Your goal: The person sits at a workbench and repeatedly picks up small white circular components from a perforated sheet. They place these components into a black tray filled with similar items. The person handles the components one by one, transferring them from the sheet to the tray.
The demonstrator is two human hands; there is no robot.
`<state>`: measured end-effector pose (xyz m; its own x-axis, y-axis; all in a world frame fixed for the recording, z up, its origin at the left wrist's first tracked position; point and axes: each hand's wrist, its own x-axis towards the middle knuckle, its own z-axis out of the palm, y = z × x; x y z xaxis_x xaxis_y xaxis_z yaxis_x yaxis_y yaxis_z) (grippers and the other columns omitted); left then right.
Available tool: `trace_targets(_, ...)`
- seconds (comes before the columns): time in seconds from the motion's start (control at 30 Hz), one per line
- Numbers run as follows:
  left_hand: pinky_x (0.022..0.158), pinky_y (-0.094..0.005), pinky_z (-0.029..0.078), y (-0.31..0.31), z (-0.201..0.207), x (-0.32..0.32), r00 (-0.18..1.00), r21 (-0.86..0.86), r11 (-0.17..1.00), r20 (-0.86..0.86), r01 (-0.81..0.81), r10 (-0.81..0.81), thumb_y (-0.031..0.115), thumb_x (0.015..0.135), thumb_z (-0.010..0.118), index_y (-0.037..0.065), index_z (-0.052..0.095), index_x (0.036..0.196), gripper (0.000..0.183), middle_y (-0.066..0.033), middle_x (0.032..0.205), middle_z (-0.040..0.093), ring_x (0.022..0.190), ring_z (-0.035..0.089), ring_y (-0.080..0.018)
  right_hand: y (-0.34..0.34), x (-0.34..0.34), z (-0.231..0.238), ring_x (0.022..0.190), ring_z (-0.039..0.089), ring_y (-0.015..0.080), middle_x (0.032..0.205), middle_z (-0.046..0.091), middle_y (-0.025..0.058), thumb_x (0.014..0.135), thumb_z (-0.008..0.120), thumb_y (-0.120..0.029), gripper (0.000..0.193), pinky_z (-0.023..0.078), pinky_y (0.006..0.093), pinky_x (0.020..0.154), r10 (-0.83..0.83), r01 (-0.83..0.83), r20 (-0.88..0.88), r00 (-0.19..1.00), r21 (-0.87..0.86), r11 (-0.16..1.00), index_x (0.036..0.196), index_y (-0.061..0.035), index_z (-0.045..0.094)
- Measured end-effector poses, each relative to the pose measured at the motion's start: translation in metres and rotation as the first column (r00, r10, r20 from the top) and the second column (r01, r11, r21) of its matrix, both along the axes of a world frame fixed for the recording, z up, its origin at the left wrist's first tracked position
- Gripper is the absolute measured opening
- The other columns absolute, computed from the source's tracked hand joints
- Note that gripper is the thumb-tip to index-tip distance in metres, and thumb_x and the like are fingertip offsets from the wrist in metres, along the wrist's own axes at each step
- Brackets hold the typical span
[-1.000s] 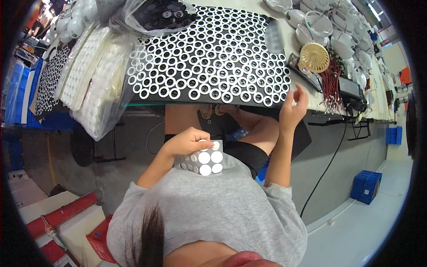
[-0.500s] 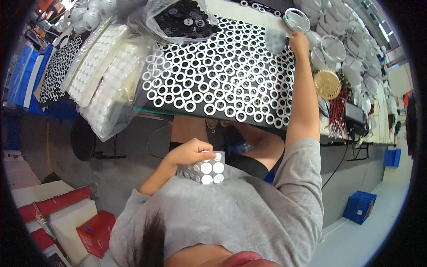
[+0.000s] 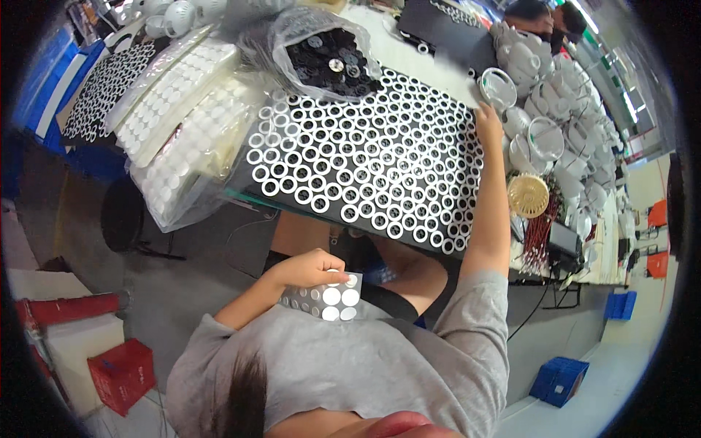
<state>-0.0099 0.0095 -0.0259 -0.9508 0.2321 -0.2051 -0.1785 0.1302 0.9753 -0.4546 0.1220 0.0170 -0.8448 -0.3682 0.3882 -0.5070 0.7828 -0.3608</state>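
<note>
Rings (image 3: 352,195) cover board (image 3: 334,209) above floor (image 3: 522,350); left hand (image 3: 314,270) pinches sheet (image 3: 341,304), right hand's (image 3: 489,125) grip unclear.

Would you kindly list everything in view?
rings: many, white, on the black board and upper left
bag: one, clear, top middle, holding black discs
disc packs: several, white, left
shells: many, white, right side
fan: one, cream, right
wires: many, red, beside the fan
blue crates: two, right floor
red crate: one, lower left
disc sheet: one, grey with white discs, lower middle
co-worker: at least one, blurred, top right
shirt: one, grey, bottom middle
left hand: one, gripping the disc sheet
right hand: one, by the shells
</note>
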Motion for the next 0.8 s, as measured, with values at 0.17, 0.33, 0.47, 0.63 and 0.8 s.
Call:
trace_targets(0.17,0.049,-0.0241,0.036,-0.006,0.006,0.003,0.999,-0.053,0.998,-0.031,-0.039,0.038,0.028,0.080,0.053,0.003,0.055,0.069,0.027,-0.0028,0.057,0.053,0.054,0.047,-0.0067,-0.027,0.073,0.055,0.098,0.049,0.0276,0.108,0.049,0.0187,0.075,0.056,-0.018,0.038,0.036,0.0334,0.086,0.469,-0.484,-0.129,0.873,-0.332,0.810,0.109,-0.0031,0.048)
trace_targets(0.33,0.054,-0.0246,0.039,-0.007,0.044,-0.001,0.972,-0.160,0.964,-0.142,-0.211,0.189,0.028,0.079,0.055,0.003,0.054,0.081,0.025,-0.0034,0.065,0.055,0.058,0.048,-0.0072,-0.003,0.275,0.114,0.083,0.055,0.0212,0.100,0.056,0.0117,0.069,0.062,-0.010,0.043,0.043,0.0299,0.076,0.800,-0.807,0.310,0.513,-0.141,0.573,0.109,-0.0036,0.047)
trace_targets(0.47,0.060,-0.0234,0.041,-0.011,0.066,-0.009,0.937,-0.057,0.952,-0.203,-0.300,0.283,0.017,0.080,0.055,0.001,0.053,0.096,0.023,-0.0007,0.074,0.056,0.068,0.049,-0.0058,0.009,0.324,0.113,0.087,0.056,0.0240,0.090,0.055,0.0127,0.068,0.062,-0.007,0.043,0.043,0.0302,0.074,0.790,-0.867,0.539,0.292,-0.199,0.456,0.108,-0.0025,0.045)
trace_targets(0.63,0.062,-0.0198,0.040,-0.010,0.080,-0.010,0.899,0.169,0.935,-0.268,-0.311,0.348,0.018,0.081,0.054,-0.002,0.054,0.095,0.024,-0.0005,0.079,0.056,0.072,0.047,-0.0050,0.010,0.323,0.099,0.078,0.052,0.0093,0.085,0.054,0.0061,0.072,0.052,0.006,0.031,0.042,0.0225,0.068,0.841,-0.779,0.507,0.192,-0.442,0.444,0.101,-0.0019,0.047)
trace_targets(0.8,0.064,-0.0185,0.039,-0.007,0.097,0.001,0.891,0.086,0.957,-0.349,-0.277,0.289,0.018,0.075,0.062,0.000,0.052,0.087,0.024,0.0006,0.078,0.053,0.073,0.046,-0.0043,0.020,0.313,0.090,0.066,0.053,0.0086,0.073,0.054,0.0052,0.073,0.054,0.003,0.027,0.043,0.0217,0.059,0.860,-0.690,0.441,0.257,-0.539,0.483,0.099,-0.0030,0.049)
